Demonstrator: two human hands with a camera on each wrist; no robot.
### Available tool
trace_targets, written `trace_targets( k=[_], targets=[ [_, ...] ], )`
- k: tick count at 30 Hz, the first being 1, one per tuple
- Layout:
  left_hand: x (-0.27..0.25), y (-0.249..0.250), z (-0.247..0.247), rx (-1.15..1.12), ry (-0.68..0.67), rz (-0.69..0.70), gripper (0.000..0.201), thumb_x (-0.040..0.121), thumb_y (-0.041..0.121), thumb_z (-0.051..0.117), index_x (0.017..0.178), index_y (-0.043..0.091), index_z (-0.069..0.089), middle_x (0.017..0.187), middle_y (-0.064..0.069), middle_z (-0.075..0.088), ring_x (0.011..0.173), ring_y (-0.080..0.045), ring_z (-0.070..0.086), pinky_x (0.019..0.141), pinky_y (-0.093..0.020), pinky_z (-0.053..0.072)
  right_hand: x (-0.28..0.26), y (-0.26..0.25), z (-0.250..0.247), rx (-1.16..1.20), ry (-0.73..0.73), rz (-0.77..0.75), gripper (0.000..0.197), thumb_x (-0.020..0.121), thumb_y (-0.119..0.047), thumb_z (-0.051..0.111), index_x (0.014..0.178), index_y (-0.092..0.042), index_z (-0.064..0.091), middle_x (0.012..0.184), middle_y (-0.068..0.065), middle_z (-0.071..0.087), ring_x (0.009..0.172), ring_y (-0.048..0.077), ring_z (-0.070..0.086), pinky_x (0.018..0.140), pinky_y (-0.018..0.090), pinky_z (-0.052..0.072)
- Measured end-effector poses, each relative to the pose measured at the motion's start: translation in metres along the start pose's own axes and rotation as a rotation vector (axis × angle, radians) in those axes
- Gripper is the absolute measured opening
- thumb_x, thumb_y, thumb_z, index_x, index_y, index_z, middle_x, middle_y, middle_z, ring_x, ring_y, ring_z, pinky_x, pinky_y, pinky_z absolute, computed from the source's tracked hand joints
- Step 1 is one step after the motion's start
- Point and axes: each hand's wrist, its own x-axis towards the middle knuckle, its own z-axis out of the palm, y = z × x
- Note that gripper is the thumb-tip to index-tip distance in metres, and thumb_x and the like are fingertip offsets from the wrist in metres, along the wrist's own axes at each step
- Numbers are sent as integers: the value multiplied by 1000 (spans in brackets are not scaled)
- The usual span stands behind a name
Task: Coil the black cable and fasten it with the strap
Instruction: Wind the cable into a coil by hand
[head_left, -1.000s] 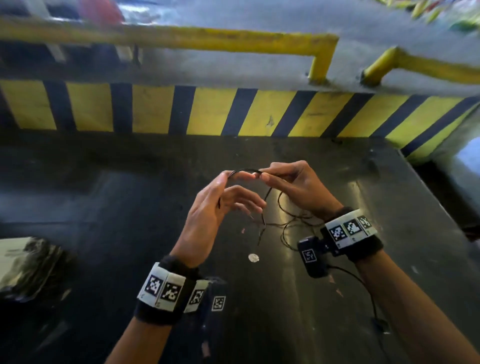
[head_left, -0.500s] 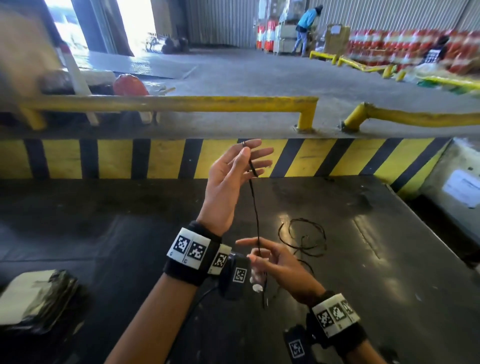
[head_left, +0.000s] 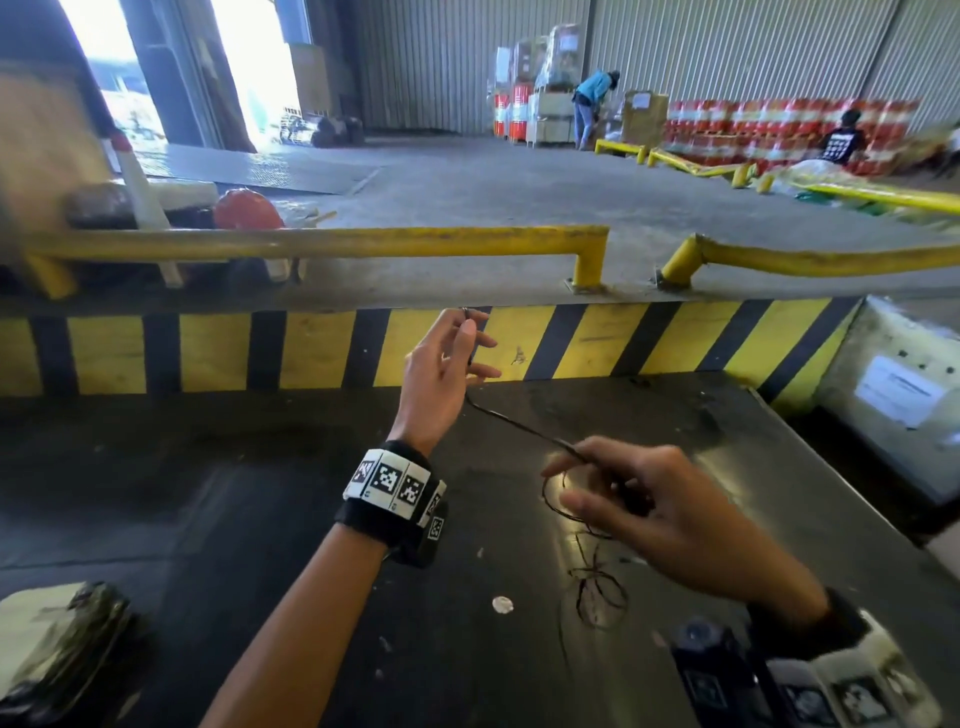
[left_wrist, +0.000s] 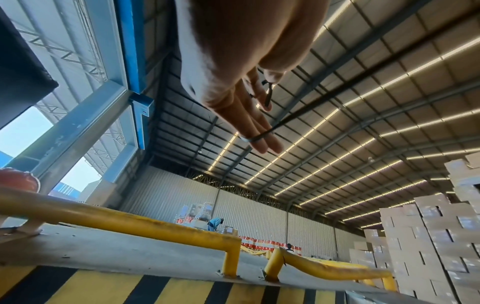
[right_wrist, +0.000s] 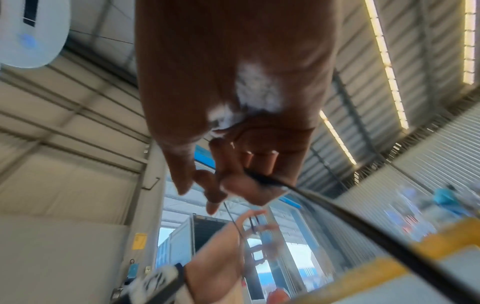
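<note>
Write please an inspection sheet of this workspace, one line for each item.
Surface: dark platform, scuffed and glossy.
Job's things: black cable stretched between both hands, the rest loose on the platform; strap not made out.
Clutter: small white disc; wrapped bundle at near left.
Grippers: left hand raised, thumb and finger pinching the cable end; right hand pinching the cable lower.
Cables: only the job's cable seen.
Surroundings: yellow rail, striped edge, two workers far off.
</note>
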Motion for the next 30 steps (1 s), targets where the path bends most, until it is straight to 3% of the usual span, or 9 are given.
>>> trace_targets(
  k=[5,8,13,16,18,21,23,25,30],
  targets=[
    [-18,3,17,42,-108,40,28,108,30,42,123,13,58,110,-8,70,64,-25,78,64,-59,61,39,-9,-43,-275,92,-114,39,99,-51,40,103,-26,69,71,3,69,55,19,58,49,29,45],
    [-27,7,23,-12,-187,-3,33,105,37,43,124,15,58,119,-6,70,64,-32,78,65,-65,59,66,-11,-65,-328,138,-158,34,100,-47,42,101,-26,69,80,9,74,69,26,68,64,46,54],
    [-35,21,29,-182,-321,-89,31,109,29,35,127,15,56,132,0,70,67,-37,78,72,-53,64,110,-7,-90,-331,215,-228,29,102,-39,52,100,-20,74,85,9,76,78,31,71,71,50,55],
    [-36,29,33,-319,-390,-111,32,111,25,29,129,15,54,137,0,68,66,-32,78,72,-48,65,134,5,-99,-306,226,-207,23,103,-31,58,98,-18,75,68,-7,64,59,4,56,58,27,41],
    [-34,32,35,-399,-408,-119,34,111,27,28,131,14,52,138,-1,68,66,-31,78,75,-52,62,147,14,-100,-294,218,-179,21,103,-29,59,97,-17,76,62,-6,54,51,3,43,55,21,27],
    [-30,31,37,-515,-425,-157,36,109,33,28,133,16,49,139,-3,67,66,-30,77,76,-51,60,159,29,-95,-221,200,-170,24,102,-31,59,97,-16,76,73,5,64,58,11,53,58,34,41],
    [-29,30,38,-591,-439,-195,37,107,36,30,134,18,48,140,-4,66,65,-28,77,74,-46,62,163,38,-90,-158,205,-151,25,102,-32,58,98,-15,76,90,4,75,82,25,71,76,50,57],
    [-28,27,38,-645,-443,-224,36,108,35,28,135,20,47,141,-5,65,64,-25,76,72,-42,62,165,46,-85,-97,209,-124,23,104,-28,58,99,-14,75,99,1,77,99,23,73,92,53,56],
    [-27,16,38,-718,-455,-284,37,108,39,26,133,23,48,143,-7,63,62,-22,76,68,-38,62,164,70,-75,-11,252,-62,18,103,-32,57,92,-29,71,104,5,78,103,29,72,96,55,55]
  ],
)
